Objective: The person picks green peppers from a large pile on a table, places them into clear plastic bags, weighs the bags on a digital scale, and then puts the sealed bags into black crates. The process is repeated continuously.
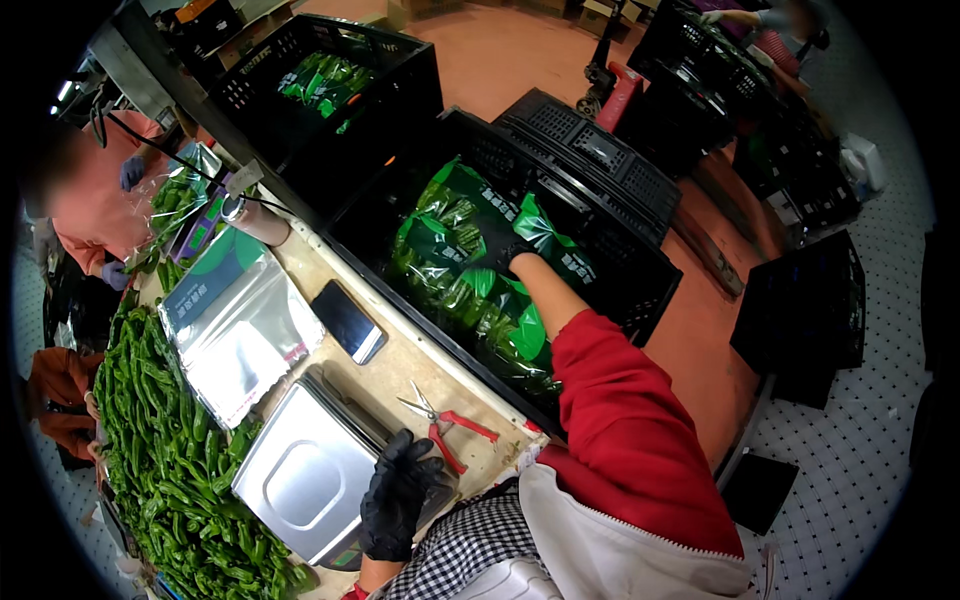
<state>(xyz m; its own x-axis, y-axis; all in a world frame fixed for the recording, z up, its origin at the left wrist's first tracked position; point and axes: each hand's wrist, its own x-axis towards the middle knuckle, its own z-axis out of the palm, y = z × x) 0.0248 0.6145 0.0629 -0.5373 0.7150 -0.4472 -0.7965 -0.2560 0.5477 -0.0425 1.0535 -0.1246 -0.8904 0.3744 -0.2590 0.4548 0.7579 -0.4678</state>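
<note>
My left hand (pixel 397 499), in a black glove, hovers at the near edge of a metal-topped weighing scale (pixel 307 476) with its fingers loosely curled and nothing seen in them. My right hand (pixel 499 251), also gloved in black, reaches into a black plastic crate (pixel 626 296) and touches printed plastic bags of green peppers (pixel 450 225); its fingers blend into the dark, so its grip is unclear. Red-handled snips (pixel 450 427) lie with blades apart beside the scale. A stack of clear plastic bags (pixel 240 330) rests on loose long green peppers (pixel 165 442).
A smartphone (pixel 349 322) and a tumbler (pixel 259 221) stand along the table edge. Another black crate (pixel 322 82) holds more bagged peppers. Co-workers are at the left and upper right. A red pallet jack handle (pixel 619 97) rises behind the crates.
</note>
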